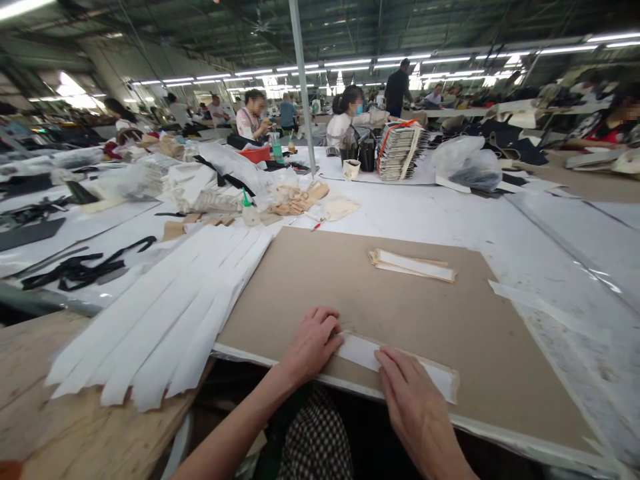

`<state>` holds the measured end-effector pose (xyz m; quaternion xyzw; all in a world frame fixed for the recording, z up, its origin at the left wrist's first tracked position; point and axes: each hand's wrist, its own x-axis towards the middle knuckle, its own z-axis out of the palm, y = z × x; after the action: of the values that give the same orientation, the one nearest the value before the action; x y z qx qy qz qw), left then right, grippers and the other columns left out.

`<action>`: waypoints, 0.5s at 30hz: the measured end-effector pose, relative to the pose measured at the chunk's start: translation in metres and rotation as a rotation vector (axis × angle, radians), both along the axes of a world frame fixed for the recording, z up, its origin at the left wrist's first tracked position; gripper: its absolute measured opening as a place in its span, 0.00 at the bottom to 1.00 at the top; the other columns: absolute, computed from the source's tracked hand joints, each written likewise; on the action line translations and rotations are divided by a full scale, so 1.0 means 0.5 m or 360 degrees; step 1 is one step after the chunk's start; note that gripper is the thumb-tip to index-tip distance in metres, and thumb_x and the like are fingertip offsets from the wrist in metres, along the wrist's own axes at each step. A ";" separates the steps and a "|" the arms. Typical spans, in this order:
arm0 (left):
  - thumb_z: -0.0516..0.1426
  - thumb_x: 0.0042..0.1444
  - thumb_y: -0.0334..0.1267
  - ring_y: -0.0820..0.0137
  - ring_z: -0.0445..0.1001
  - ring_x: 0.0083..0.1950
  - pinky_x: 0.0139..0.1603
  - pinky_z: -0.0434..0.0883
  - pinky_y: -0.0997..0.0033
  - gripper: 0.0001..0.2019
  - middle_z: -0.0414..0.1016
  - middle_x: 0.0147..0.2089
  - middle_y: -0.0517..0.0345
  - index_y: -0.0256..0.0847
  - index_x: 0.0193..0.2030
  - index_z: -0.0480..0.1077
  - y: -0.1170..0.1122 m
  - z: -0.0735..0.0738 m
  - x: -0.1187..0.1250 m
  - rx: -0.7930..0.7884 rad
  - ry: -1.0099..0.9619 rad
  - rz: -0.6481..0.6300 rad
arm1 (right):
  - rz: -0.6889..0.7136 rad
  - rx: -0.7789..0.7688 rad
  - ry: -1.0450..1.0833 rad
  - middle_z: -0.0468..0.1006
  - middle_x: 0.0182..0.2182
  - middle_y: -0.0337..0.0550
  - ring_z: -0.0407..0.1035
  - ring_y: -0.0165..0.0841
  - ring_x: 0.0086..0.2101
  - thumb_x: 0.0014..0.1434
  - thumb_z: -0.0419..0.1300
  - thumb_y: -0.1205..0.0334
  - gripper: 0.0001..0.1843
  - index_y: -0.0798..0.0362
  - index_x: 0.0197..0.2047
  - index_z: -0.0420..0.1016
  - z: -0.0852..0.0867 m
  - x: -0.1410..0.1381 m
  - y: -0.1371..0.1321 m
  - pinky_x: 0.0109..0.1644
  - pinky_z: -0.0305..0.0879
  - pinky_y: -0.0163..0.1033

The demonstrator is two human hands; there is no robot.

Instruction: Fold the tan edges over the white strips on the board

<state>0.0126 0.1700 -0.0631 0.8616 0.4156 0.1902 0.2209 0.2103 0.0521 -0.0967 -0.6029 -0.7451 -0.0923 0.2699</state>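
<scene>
A white strip with a tan border [361, 352] lies along the near edge of the brown board [325, 277], slightly askew, its right end nearer that edge than its left. The left grip [314, 343] is at the strip's left end, fingers bent and thumb beside them; whether it pinches the material or only presses it, I cannot tell. The right grip [417, 400] reaches over the strip's middle from the near side, fingers together; its underside is hidden, so I cannot tell whether it has hold of anything.

If the two press unevenly, the white layer could skew against its border or the strip could buckle between them. The right end lies uncovered, so it might lift or curl. So near the edge, a pull toward the body could drag the strip off the board.

Farther right on the board, a small stack of similar strips [413, 265] sits unevenly; a brushing sleeve could spread it. On the left, the fanned white strips [165, 313] overhang the table [425, 213] on the near side, so a knock from the left forearm could make them slide.
</scene>
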 end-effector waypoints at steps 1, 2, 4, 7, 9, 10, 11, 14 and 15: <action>0.58 0.58 0.31 0.62 0.65 0.55 0.58 0.63 0.54 0.01 0.70 0.53 0.52 0.39 0.36 0.69 0.001 0.002 0.001 -0.0034 -0.0023 -0.0007 | 0.0070 -0.0024 0.0032 0.76 0.48 0.50 0.70 0.40 0.47 0.67 0.48 0.67 0.16 0.54 0.55 0.69 0.001 -0.019 0.012 0.52 0.67 0.47; 0.58 0.57 0.30 0.62 0.65 0.56 0.58 0.63 0.55 0.01 0.70 0.53 0.52 0.39 0.35 0.68 0.002 0.003 0.002 -0.0072 -0.0051 -0.0015 | 0.0130 -0.0044 0.0054 0.76 0.49 0.50 0.70 0.39 0.47 0.66 0.48 0.68 0.16 0.54 0.55 0.69 0.002 -0.035 0.022 0.52 0.68 0.45; 0.57 0.56 0.30 0.64 0.66 0.53 0.56 0.65 0.60 0.02 0.71 0.51 0.53 0.40 0.35 0.67 0.007 0.005 0.002 -0.0170 -0.0114 -0.0032 | 0.0211 -0.0075 0.0080 0.76 0.49 0.50 0.69 0.39 0.48 0.66 0.47 0.70 0.17 0.54 0.54 0.70 0.003 -0.058 0.038 0.53 0.69 0.45; 0.55 0.57 0.32 0.69 0.71 0.41 0.43 0.69 0.69 0.01 0.73 0.40 0.58 0.39 0.36 0.66 0.012 0.005 -0.004 -0.0374 -0.0198 -0.0035 | 0.0257 -0.0126 0.0120 0.75 0.49 0.50 0.69 0.40 0.48 0.66 0.48 0.71 0.17 0.56 0.54 0.70 -0.001 -0.068 0.050 0.53 0.69 0.47; 0.54 0.59 0.33 0.72 0.71 0.34 0.36 0.69 0.73 0.05 0.74 0.35 0.61 0.38 0.42 0.65 0.013 0.005 -0.012 -0.0512 -0.0244 -0.0047 | 0.0265 -0.0150 0.0162 0.75 0.49 0.50 0.69 0.40 0.48 0.66 0.48 0.71 0.16 0.56 0.53 0.70 -0.008 -0.065 0.051 0.53 0.70 0.48; 0.54 0.58 0.33 0.72 0.72 0.33 0.34 0.69 0.74 0.09 0.74 0.34 0.61 0.38 0.46 0.64 0.011 0.007 -0.018 -0.0575 -0.0271 -0.0063 | 0.0270 -0.0156 0.0189 0.75 0.49 0.49 0.69 0.40 0.48 0.66 0.48 0.71 0.16 0.55 0.53 0.70 -0.011 -0.062 0.051 0.53 0.70 0.48; 0.54 0.58 0.32 0.73 0.73 0.33 0.35 0.70 0.74 0.14 0.75 0.36 0.61 0.38 0.51 0.62 0.009 0.008 -0.025 -0.0634 -0.0304 -0.0088 | 0.0279 -0.0163 0.0218 0.75 0.49 0.49 0.69 0.40 0.48 0.66 0.48 0.71 0.16 0.54 0.52 0.70 -0.013 -0.059 0.051 0.53 0.70 0.48; 0.54 0.53 0.26 0.72 0.73 0.38 0.42 0.70 0.72 0.24 0.76 0.42 0.58 0.39 0.58 0.60 -0.003 0.011 -0.042 -0.0661 -0.0352 -0.0122 | 0.0316 -0.0185 0.0305 0.75 0.49 0.47 0.69 0.39 0.49 0.66 0.49 0.69 0.15 0.52 0.52 0.70 -0.018 -0.051 0.052 0.53 0.70 0.47; 0.54 0.52 0.25 0.70 0.73 0.41 0.45 0.70 0.70 0.26 0.76 0.44 0.57 0.40 0.59 0.60 -0.007 0.010 -0.045 -0.0607 -0.0334 -0.0110 | 0.0328 -0.0192 0.0332 0.75 0.49 0.46 0.69 0.38 0.49 0.66 0.50 0.69 0.14 0.51 0.52 0.71 -0.019 -0.049 0.053 0.53 0.70 0.46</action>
<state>-0.0096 0.1664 -0.0583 0.7933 0.3891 0.1890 0.4284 0.1860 0.0786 -0.1059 -0.5447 -0.7751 0.0438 0.3171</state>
